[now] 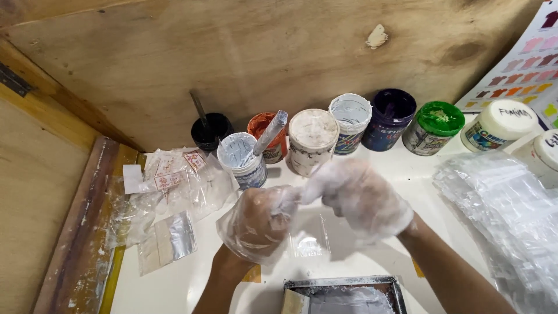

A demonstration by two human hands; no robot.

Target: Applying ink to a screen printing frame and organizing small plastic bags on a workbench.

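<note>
1. The left hand (256, 224), wearing a loose clear plastic glove, is curling into a fist and pinching the fingertip of the glove on the other hand.
2. The right hand (361, 197), also in a clear plastic glove (378, 212), is sitting at 3 o'clock from the left hand, fingers bent; whether it is gripping anything I cannot tell.
3. A small clear plastic bag (308, 238) is lying on the white bench (174, 279) just below both hands, at 6 o'clock.
4. A white paint jar with a stirring stick (244, 158) is standing at 12 o'clock from the left hand, with 7 more jars in the row.
5. A stack of clear bags (500, 215) is lying at 3 o'clock.
</note>
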